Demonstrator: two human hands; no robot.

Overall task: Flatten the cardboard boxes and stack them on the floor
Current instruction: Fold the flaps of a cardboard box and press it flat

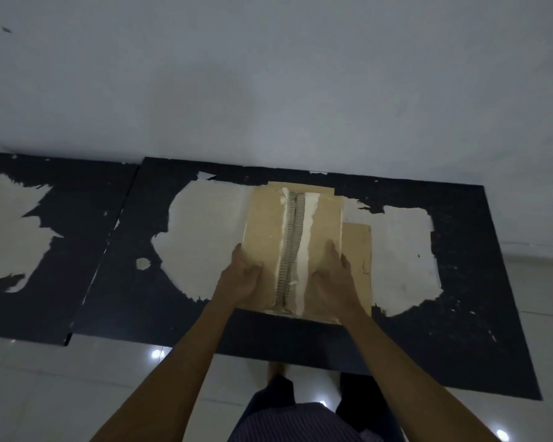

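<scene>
Left hand (241, 279) and right hand (331, 279) lie palm-down on the near end of the flattened box (262, 237), one on each side of its centre seam, fingers extended and pressing, not gripping. The box is tan cardboard; torn white tape and exposed grey corrugation line the seam. Its long axis points away from the person toward the wall (268, 74). It lies on a second cardboard sheet (356, 250) atop the black mat (476, 282).
</scene>
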